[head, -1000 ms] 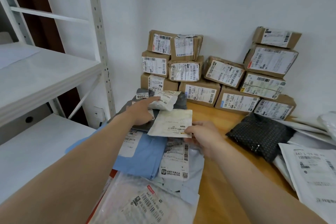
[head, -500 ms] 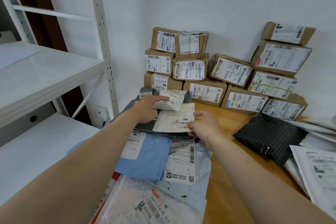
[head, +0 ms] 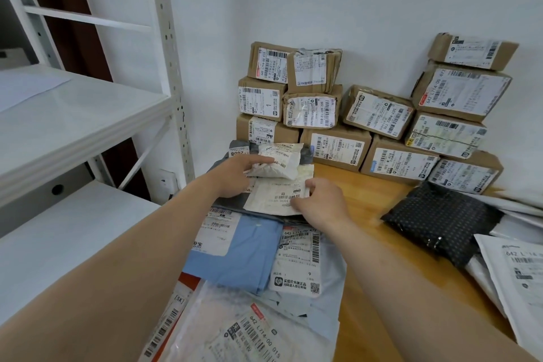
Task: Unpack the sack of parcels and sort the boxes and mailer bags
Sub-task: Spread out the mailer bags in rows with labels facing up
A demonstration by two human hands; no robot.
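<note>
You reach over the pile of mailer bags at the desk's (head: 367,288) left end. Your left grip (head: 235,173) is clenched round a small crumpled mailer bag (head: 279,161), thumb on top, holding it just above the heap. Your right grip (head: 323,203) pinches the right edge of a flat white mailer bag (head: 276,200), which lies label-up on a grey mailer bag (head: 307,153). Nearer you lie a blue mailer bag (head: 235,247) and a clear bubble mailer (head: 235,332), overlapping. Cardboard boxes (head: 338,144) stand stacked against the white wall at the desk's far edge, labels facing you. A black dotted bag (head: 440,220) lies to the right, beside more white mailers (head: 514,273). A white shelving rack (head: 73,114) stands at left.
</note>
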